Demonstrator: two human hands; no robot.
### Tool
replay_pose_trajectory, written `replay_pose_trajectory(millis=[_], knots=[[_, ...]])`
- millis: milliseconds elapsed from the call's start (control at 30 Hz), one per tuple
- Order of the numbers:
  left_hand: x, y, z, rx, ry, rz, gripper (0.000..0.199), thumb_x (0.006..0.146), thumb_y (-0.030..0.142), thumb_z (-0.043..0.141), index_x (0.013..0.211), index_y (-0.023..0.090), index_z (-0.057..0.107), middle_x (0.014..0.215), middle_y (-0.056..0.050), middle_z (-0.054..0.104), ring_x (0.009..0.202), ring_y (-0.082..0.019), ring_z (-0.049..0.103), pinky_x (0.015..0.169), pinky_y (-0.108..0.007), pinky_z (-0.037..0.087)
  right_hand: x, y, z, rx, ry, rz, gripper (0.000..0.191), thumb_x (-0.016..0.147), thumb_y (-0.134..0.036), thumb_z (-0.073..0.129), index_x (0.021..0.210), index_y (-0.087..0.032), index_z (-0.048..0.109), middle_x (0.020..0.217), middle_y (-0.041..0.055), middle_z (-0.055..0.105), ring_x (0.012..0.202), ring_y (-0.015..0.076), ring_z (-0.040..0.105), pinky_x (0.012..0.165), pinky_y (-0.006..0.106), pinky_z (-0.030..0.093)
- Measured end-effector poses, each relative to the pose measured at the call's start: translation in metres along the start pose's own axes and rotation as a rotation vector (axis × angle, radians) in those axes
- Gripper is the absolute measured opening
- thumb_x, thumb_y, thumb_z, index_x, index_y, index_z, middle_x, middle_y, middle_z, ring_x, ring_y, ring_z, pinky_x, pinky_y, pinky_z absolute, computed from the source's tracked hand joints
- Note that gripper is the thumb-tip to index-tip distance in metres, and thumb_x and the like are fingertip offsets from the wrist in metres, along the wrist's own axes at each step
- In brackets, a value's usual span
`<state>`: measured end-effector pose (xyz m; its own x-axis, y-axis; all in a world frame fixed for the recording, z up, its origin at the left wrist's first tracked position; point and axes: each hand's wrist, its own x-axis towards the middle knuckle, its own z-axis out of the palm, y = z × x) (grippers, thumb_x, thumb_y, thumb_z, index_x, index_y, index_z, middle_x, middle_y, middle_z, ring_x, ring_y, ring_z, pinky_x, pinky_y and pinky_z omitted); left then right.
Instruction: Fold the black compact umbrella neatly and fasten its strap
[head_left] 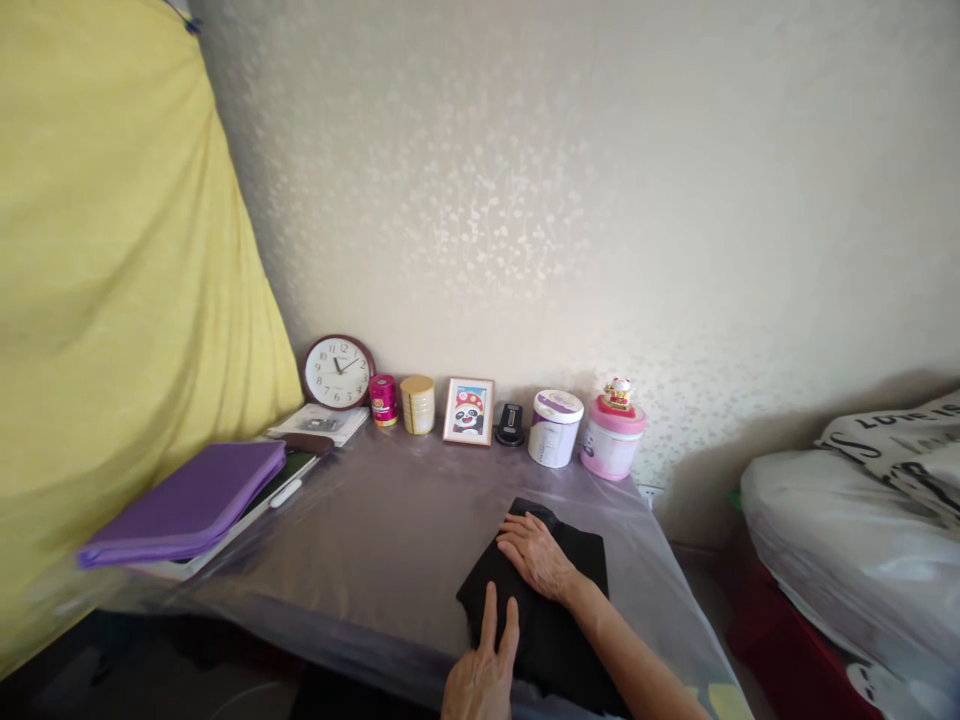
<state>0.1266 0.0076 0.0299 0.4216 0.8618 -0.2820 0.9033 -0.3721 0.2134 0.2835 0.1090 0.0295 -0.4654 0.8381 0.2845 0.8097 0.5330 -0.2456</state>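
A black garment (570, 640) lies on the table near its front right, partly folded, with what looks like a collar at its far end. My right hand (538, 560) rests flat on its upper part, fingers together and stretched toward the left. Lower down, my left hand (484, 670) is at the garment's near left side, two fingers stretched forward over the cloth. Its other fingers are hard to see. Neither hand grips anything. My right forearm covers part of the garment, and its near end runs toward the table's front edge.
Along the wall stand a round clock (339, 372), a pink tin (382, 400), a yellow-lidded jar (418, 405), a framed panda picture (469, 411), a black object (511, 425), and two canisters, one white-purple (555, 430), one pink (611, 440). A purple folder (187, 500) lies left.
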Motion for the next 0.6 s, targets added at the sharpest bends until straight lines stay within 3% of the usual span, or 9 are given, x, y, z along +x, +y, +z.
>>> replay_pose_trajectory(millis=[133, 267, 367, 500, 600], knots=[[0.004, 0.001, 0.002, 0.007, -0.015, -0.015, 0.094, 0.061, -0.006, 0.041, 0.139, 0.027, 0.0, 0.144, -0.013, -0.01, 0.084, -0.023, 0.065, 0.069, -0.034, 0.053, 0.018, 0.024, -0.001, -0.089, 0.01, 0.099, 0.037, 0.093, -0.032, 0.031, 0.097, -0.02, 0.065, 0.105, 0.0051, 0.066, 0.112, 0.0187, 0.05, 0.1, 0.037, 0.028], [0.004, 0.003, 0.001, 0.057, -0.022, -0.052, 0.096, 0.061, -0.008, 0.038, 0.138, 0.03, -0.003, 0.144, -0.01, -0.012, 0.082, -0.023, 0.065, 0.067, -0.035, 0.054, 0.031, 0.044, -0.006, -0.139, 0.016, 0.265, 0.035, 0.092, -0.03, 0.033, 0.087, -0.02, 0.067, 0.089, 0.0058, 0.069, 0.09, 0.0176, 0.061, 0.082, 0.028, 0.042], [0.003, 0.003, 0.002, 0.055, -0.025, -0.046, 0.098, 0.059, -0.007, 0.041, 0.139, 0.029, -0.003, 0.144, -0.011, -0.013, 0.083, -0.023, 0.065, 0.067, -0.034, 0.053, 0.028, 0.059, -0.019, -0.165, 0.076, 0.351, 0.035, 0.091, -0.027, 0.032, 0.089, -0.018, 0.066, 0.09, 0.0089, 0.069, 0.086, 0.0198, 0.062, 0.078, 0.03, 0.043], [0.0, 0.001, 0.005, -0.002, 0.035, 0.005, 0.1, 0.058, -0.008, 0.044, 0.139, 0.024, -0.004, 0.142, -0.017, -0.014, 0.084, -0.021, 0.064, 0.07, -0.031, 0.052, -0.009, 0.069, -0.046, -0.205, 0.247, 0.47, 0.038, 0.09, -0.027, 0.026, 0.101, -0.016, 0.061, 0.103, 0.0126, 0.064, 0.097, 0.0219, 0.058, 0.084, 0.035, 0.041], [-0.002, 0.003, 0.005, -0.03, 0.102, -0.016, 0.096, 0.06, -0.01, 0.039, 0.139, 0.023, -0.003, 0.143, -0.018, -0.011, 0.083, -0.018, 0.064, 0.072, -0.029, 0.051, -0.055, 0.058, -0.055, -0.104, 0.515, 0.611, 0.037, 0.087, -0.039, 0.033, 0.097, -0.018, 0.062, 0.096, 0.0113, 0.066, 0.092, 0.0231, 0.06, 0.079, 0.034, 0.043]])
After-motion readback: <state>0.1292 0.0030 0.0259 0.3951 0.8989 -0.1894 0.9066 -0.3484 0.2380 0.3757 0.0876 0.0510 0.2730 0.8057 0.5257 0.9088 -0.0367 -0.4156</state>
